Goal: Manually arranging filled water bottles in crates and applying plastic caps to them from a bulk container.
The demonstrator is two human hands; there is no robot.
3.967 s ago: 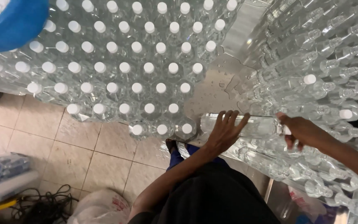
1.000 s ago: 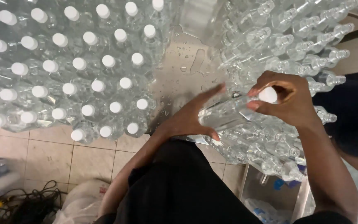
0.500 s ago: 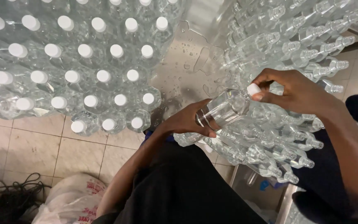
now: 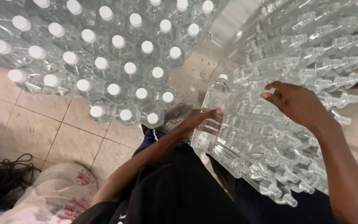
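Now upright bottle point(image 4: 212, 118) in left hand point(image 4: 199, 118), right hand point(image 4: 297, 103) released

Left hand point(image 4: 201, 118): forearm reaching up from lower left, fingers curled closed around a held item, thumb side up. Right hand point(image 4: 297, 103): arm entering from lower right, palm down, fingers loosely spread, grasping nothing.

Right hand point(image 4: 297, 103) is off the bottle's point(image 4: 210, 118) cap now, open over the bottles stacked on their sides point(image 4: 295, 66). Left hand point(image 4: 201, 118) alone grips the bottle, turned from lying sideways to upright, cap up, by the wet metal top point(image 4: 195, 79).
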